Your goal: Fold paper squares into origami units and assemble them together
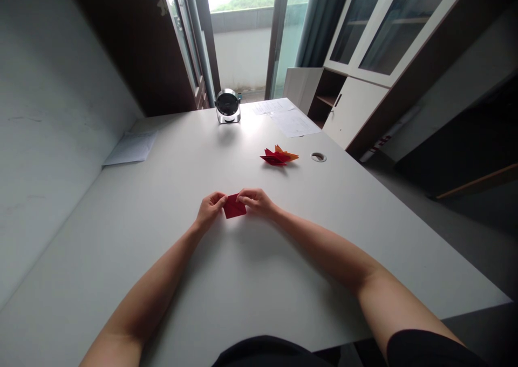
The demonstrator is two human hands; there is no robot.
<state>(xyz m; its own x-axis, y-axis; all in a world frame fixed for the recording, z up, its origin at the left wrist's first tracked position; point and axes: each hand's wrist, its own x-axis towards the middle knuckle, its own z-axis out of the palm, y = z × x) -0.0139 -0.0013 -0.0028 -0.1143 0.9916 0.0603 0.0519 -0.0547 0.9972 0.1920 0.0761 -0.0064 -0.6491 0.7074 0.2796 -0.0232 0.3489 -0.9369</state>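
Between my two hands is a small red piece of folded paper (234, 208), roughly square, held just over the white table. My left hand (211, 205) pinches its left edge between thumb and fingers. On the opposite side, my right hand (256, 200) grips the upper right part, with the thumb lying on the paper's face. Fingers of both hands partly cover the paper's edges. Farther back and a little to the right, red and orange folded paper pieces (278, 156) with pointed tips lie close together, apart from my hands.
On the white table (162, 205), a round black device on a silver stand (227, 106) stands at the back. White sheets (294, 123) lie at the back right and more papers (131, 147) by the left wall. A round cable hole (318, 157) is near the right edge.
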